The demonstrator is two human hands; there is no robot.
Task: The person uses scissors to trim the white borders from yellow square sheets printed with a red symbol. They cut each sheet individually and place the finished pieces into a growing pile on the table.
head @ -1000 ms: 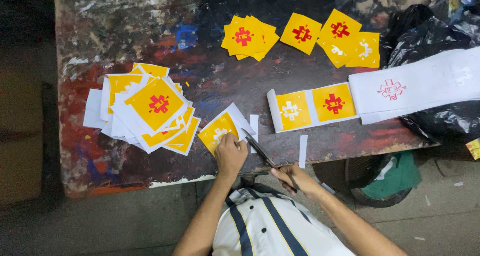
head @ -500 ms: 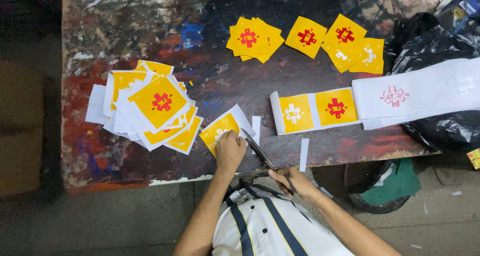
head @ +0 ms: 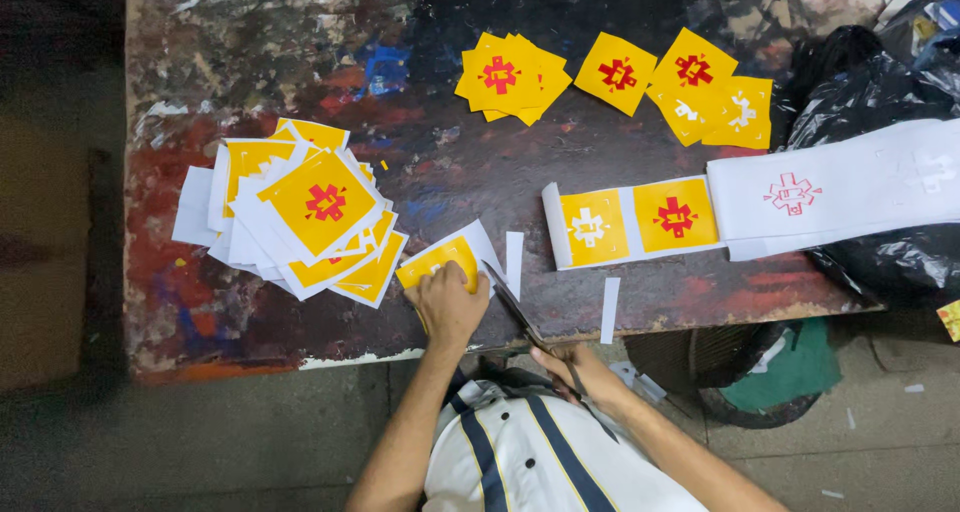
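Hands unmoved since before, left hand (head: 447, 302) still pressing yellow sticker (head: 437, 261), right hand (head: 585, 370) still gripping scissors (head: 517, 310)

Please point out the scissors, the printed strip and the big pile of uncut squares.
scissors (head: 515, 307), head view, on the blade.
printed strip (head: 830, 194), head view, white part.
pile of squares (head: 320, 204), head view, top sheet.

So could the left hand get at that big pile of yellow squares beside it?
Probably yes. The left hand presses a yellow sheet right next to the pile, with only bare table between, though it would have to let go.
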